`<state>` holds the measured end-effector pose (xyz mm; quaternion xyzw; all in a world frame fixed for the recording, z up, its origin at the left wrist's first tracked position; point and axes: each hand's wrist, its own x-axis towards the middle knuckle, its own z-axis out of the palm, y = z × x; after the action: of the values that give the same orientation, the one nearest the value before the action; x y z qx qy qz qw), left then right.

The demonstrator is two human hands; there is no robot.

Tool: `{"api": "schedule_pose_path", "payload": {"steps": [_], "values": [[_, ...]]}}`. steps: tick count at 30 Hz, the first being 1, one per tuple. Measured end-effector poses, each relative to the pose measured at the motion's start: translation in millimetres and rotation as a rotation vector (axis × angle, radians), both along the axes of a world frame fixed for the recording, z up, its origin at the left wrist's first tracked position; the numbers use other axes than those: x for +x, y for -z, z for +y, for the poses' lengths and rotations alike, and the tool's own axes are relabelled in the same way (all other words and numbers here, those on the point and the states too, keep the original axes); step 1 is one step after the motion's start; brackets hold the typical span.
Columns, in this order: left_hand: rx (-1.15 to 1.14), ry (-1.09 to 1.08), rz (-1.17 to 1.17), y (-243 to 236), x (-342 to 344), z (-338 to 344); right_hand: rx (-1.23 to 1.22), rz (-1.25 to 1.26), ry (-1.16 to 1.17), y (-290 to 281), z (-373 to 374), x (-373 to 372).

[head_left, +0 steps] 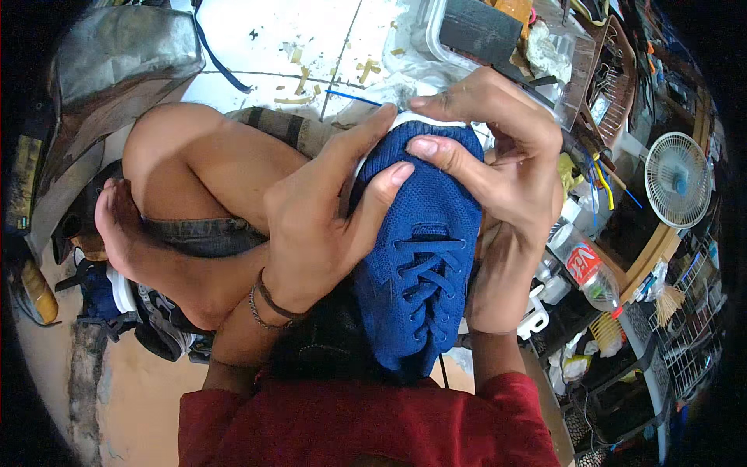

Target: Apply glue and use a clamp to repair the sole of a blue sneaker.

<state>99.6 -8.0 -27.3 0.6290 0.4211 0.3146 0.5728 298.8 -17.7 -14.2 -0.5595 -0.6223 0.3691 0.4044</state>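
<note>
A blue knit sneaker (420,265) with blue laces and a white sole edge sits in my lap, toe pointing away from me. My left hand (327,218) grips its left side, thumb and fingers pressed on the toe cap. My right hand (506,171) wraps the right side, with the index finger lying across the toe and the other fingers curled over the front rim of the sole. Both hands press around the toe area. The sneaker's heel end is hidden against my red shirt.
My bare knee and foot (148,233) lie folded to the left over other shoes (156,323). A clear plastic tub (498,39) stands ahead, a plastic bottle (585,268) and a small white fan (678,179) to the right, a grey bag (117,62) at far left.
</note>
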Motion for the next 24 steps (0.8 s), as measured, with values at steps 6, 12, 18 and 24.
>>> {"api": "schedule_pose_path", "payload": {"steps": [6, 12, 18, 24], "values": [[0.016, -0.001, 0.002, 8, 4, 2, 0.052, -0.092, 0.014, 2, -6, 3], [0.061, -0.041, -0.059, 22, 14, -4, 0.055, -0.303, 0.021, -2, -16, 3], [-0.086, -0.001, 0.009, 14, 12, -1, 0.052, -0.470, -0.087, -5, -18, 6], [-0.110, 0.091, 0.057, 2, 13, 5, 0.085, -0.123, 0.223, 13, -38, 0]]}}
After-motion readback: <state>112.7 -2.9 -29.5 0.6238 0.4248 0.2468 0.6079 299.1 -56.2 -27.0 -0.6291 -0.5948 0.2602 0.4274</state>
